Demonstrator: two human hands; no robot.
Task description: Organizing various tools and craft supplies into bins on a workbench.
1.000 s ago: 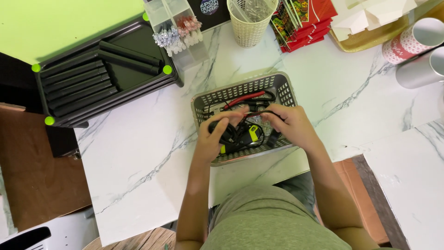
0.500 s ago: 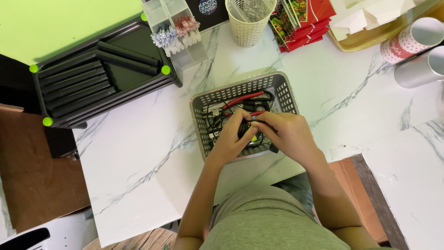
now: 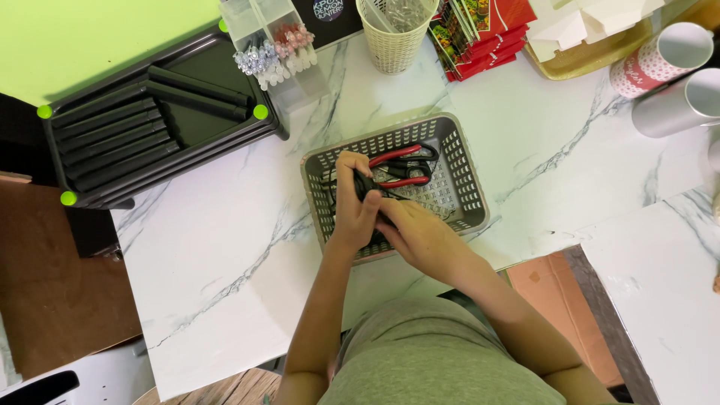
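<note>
A grey perforated plastic basket (image 3: 459,163) sits on the white marble table. Red-handled pliers (image 3: 397,166) and other dark tools lie inside it. My left hand (image 3: 355,206) reaches into the basket with its fingers closed around a black tool (image 3: 364,184). My right hand (image 3: 416,231) is pressed against the left one over the basket's near side, fingers closed on the same dark item. What exactly sits under the hands is hidden.
A black tray (image 3: 150,127) with green corner knobs stands at the back left. Behind the basket are a clear organiser with beads (image 3: 274,49), a cream wicker cup (image 3: 394,37), red packets (image 3: 484,34), a wooden tray (image 3: 600,45) and two cups (image 3: 675,75).
Both hands have moved together toward the basket's left side, and the left hand has risen with the black tool in its grip.
</note>
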